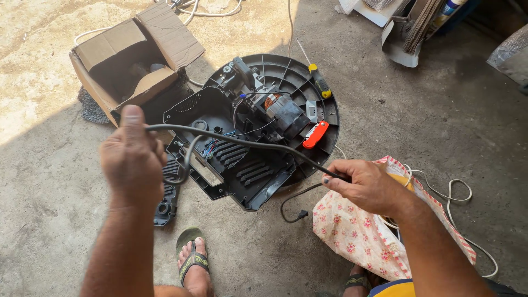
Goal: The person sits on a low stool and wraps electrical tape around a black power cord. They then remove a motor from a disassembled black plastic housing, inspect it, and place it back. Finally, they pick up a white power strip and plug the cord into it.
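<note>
A thin black rubber power cable (242, 142) is stretched between both hands above the concrete floor (418, 126). It is gripped by the closed left hand (132, 159), from which a loop hangs down, and it is pinched between the thumb and fingers of the right hand (366, 184); past the right hand its end with a small black plug (301, 214) lies on the floor. Under the cable an opened black plastic appliance housing (253, 132) with a motor and an orange part is placed. A yellow-handled screwdriver (319, 81) rests at its rim. An open brown cardboard box (132, 60) stands behind the left hand. A flowered cloth bag (357, 231) is seen below the right hand.
</note>
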